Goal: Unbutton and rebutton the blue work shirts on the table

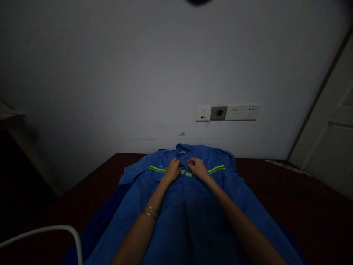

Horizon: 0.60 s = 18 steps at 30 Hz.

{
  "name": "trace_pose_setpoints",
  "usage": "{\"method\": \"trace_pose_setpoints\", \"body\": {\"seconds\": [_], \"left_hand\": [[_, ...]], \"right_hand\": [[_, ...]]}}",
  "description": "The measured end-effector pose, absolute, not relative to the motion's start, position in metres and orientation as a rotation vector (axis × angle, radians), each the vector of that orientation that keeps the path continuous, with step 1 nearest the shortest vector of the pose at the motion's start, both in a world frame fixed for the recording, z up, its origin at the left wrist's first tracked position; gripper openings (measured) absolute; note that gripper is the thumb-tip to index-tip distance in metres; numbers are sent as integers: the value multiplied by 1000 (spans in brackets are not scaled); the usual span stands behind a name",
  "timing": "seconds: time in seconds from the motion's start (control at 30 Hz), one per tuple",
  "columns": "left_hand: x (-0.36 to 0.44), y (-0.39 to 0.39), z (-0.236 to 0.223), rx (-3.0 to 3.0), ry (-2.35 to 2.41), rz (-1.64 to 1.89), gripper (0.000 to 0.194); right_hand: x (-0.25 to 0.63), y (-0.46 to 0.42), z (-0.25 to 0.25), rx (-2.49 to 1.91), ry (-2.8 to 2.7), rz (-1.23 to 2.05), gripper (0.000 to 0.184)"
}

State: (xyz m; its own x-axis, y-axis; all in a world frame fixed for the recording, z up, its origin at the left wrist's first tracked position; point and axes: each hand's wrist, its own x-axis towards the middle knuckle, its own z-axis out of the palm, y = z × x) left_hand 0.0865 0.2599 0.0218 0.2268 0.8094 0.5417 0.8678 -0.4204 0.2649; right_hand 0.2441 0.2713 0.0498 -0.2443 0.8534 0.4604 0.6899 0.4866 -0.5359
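A blue short-sleeved work shirt (171, 206) lies spread front side up, collar towards the wall, with a yellow-green reflective stripe (217, 169) across its chest. My left hand (173, 170) is closed on the front opening just below the collar, its fingers curled into the cloth. Close by on the right, my right hand (197, 168) is bent into a pinch over the other side of the opening. Whatever sits between its fingertips is too small and dark to make out. Bracelets (150, 211) circle my left wrist.
Under the shirt is a dark reddish-brown tabletop (264, 184), with darker blue cloth (110, 206) showing at the left. Wall sockets (237, 112) sit behind the table. A white cable (55, 228) curves at lower left, and a pale door (336, 143) stands at right.
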Motion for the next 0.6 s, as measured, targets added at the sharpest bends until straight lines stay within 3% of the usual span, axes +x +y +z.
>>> {"method": "trace_pose_setpoints", "body": {"seconds": [0.13, 0.3, 0.6], "left_hand": [[85, 256, 18, -2270, -1616, -856, 32], [82, 258, 17, -2206, -1628, -875, 18], [52, 271, 52, -2556, -1478, -1505, 15]], "right_hand": [[244, 272, 50, -1273, -1997, 286, 24], [245, 271, 51, -1270, -1986, 275, 24], [242, 266, 62, -1129, -1927, 425, 26]]}}
